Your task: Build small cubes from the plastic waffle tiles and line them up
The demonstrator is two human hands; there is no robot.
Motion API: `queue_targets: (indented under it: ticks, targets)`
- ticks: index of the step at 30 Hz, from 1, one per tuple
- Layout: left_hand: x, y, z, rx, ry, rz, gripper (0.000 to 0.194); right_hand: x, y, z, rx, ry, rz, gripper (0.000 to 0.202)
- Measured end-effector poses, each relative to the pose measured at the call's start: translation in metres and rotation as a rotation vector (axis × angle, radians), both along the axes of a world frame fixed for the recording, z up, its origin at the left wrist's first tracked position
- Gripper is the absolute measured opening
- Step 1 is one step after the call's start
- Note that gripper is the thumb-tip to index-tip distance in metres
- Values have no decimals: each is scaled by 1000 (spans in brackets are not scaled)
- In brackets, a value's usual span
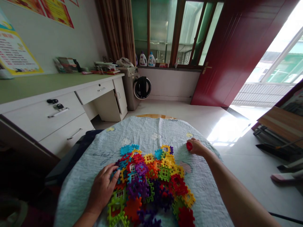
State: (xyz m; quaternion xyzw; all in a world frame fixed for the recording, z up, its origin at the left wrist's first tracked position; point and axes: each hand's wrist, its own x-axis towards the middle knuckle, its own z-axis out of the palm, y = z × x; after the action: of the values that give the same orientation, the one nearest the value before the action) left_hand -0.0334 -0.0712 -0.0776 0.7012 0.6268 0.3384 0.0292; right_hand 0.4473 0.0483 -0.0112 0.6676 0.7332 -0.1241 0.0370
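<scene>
A pile of plastic interlocking blocks point(151, 179) in red, purple, yellow, green, orange and blue lies on the light blue cloth point(82, 176) of a round table. My left hand point(104, 183) rests at the pile's left edge, fingers slightly apart, touching a dark purple piece near the fingertips; whether it grips the piece is unclear. Out to the right of the pile, near the table's far right edge, my right hand point(195, 147) is closed on a small red piece point(189, 146), held just at or above the cloth.
A desk point(59, 82) with drawers stands at the left. Behind the table are a washing machine point(131, 85) with its door ajar and detergent bottles point(151, 60) on the sill. A red door point(227, 53) stands behind right; a wooden shelf point(281, 123) is at far right.
</scene>
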Motion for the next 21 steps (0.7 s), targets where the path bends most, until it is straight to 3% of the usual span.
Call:
queue_targets:
  ticks: [14, 18, 21]
  targets:
    - [2, 0, 3, -5, -10, 1, 38, -2, 1, -3, -42, 10, -41, 57]
    - [2, 0, 3, -10, -28, 0, 37, -5, -2, 3, 21, 54, -90, 72]
    - [3, -2, 4, -13, -56, -1, 37, -21, -6, 7, 98, 113, -81, 70]
